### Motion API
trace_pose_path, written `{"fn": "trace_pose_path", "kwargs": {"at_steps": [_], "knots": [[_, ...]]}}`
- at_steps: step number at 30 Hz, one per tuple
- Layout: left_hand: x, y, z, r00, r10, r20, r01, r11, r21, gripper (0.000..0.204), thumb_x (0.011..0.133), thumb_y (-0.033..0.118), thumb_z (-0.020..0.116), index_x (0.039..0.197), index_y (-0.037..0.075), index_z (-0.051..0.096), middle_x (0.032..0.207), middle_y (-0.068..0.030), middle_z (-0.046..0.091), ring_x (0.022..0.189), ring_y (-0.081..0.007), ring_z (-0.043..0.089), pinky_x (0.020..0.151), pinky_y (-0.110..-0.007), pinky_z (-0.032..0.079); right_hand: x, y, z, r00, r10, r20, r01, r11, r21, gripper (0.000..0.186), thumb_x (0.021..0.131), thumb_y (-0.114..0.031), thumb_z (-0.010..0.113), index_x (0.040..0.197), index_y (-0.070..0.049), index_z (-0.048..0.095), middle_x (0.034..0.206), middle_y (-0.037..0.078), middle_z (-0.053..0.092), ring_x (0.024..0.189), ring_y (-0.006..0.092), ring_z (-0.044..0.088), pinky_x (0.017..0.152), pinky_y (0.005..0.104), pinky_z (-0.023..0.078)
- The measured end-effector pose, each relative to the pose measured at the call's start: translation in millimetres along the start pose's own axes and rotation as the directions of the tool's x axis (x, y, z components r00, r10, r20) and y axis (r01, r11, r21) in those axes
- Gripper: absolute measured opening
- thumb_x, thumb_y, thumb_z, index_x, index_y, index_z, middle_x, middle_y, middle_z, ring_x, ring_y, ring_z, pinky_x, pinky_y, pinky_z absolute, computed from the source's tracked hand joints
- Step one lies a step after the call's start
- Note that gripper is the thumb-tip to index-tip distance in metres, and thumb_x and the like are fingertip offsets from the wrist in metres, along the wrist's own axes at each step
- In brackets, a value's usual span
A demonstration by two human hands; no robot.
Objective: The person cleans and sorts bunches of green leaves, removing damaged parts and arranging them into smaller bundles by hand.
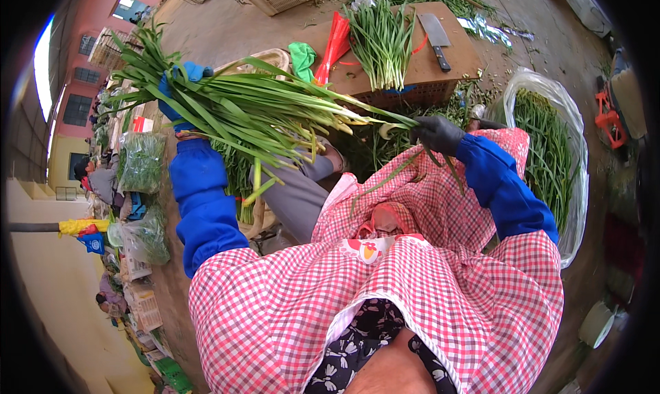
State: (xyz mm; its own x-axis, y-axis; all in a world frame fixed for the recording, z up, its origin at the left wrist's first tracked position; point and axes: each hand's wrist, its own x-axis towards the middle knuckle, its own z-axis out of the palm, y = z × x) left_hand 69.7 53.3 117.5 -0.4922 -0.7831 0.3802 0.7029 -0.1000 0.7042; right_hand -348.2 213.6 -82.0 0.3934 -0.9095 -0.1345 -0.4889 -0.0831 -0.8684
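Observation:
My left hand (177, 95), in a blue glove, is closed around a thick bunch of garlic chives (240, 116) with long flat leaves. The leaf tips fan out past this hand at the upper left, and the pale stem ends reach toward the middle. My right hand (440, 134) wears a dark glove and pinches a few loose leaves (392, 119) near the stem ends. Some limp strands hang from it over my pink checked apron (419, 208). Part of the left fingers is hidden behind the leaves.
Ahead stands a brown board-topped crate (330, 47) bearing a chive bundle (381, 43), a cleaver (435, 40) and red ties (333, 47). At right is a clear plastic bag (577, 181) full of greens. Leaf scraps litter the floor; people sit far left among crates.

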Motion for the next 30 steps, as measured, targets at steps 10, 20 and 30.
{"fn": "trace_pose_path", "kwargs": {"at_steps": [10, 20, 30], "knots": [[-0.2, 10.0, 13.4, 0.983, 0.162, -0.087, -0.165, 0.986, -0.033, 0.021, 0.080, 0.019, 0.050, 0.063, 0.013, 0.039, 0.060, 0.0011, 0.037, 0.058, -0.0110, 0.037, 0.065, -0.025, 0.035, -17.7, 56.2, -14.6, 0.969, 0.235, 0.071, -0.115, 0.690, -0.714, 0.015, 0.073, -0.024, 0.052, 0.080, -0.016, 0.062, 0.073, 0.008, 0.061, 0.070, 0.0282, 0.059, 0.064, 0.0411, 0.046], [8.7, -33.0, 57.5, 0.992, 0.125, -0.036, -0.122, 0.990, 0.074, 0.024, 0.083, 0.031, 0.047, 0.073, 0.010, 0.048, 0.063, -0.0026, 0.038, 0.059, -0.0156, 0.042, 0.069, -0.037, 0.042, 40.0, -89.9, 3.8, 0.897, -0.362, -0.252, 0.441, 0.761, 0.476, 0.073, 0.070, -0.003, 0.068, 0.131, -0.005, 0.028, 0.132, 0.009, 0.034, 0.120, 0.0164, 0.034, 0.097, 0.0310, 0.033], [14.7, -67.3, 109.2, 0.990, 0.022, 0.140, -0.048, 0.982, 0.180, 0.029, 0.077, 0.031, 0.054, 0.070, 0.005, 0.043, 0.064, -0.0080, 0.042, 0.061, -0.0227, 0.046, 0.062, -0.037, 0.045, 60.9, -60.1, 38.0, 0.820, 0.070, -0.568, 0.365, 0.701, 0.613, 0.010, 0.083, -0.008, 0.056, 0.090, -0.001, 0.057, 0.074, -0.002, 0.055, 0.067, 0.0038, 0.048, 0.060, 0.0191, 0.042]]}}
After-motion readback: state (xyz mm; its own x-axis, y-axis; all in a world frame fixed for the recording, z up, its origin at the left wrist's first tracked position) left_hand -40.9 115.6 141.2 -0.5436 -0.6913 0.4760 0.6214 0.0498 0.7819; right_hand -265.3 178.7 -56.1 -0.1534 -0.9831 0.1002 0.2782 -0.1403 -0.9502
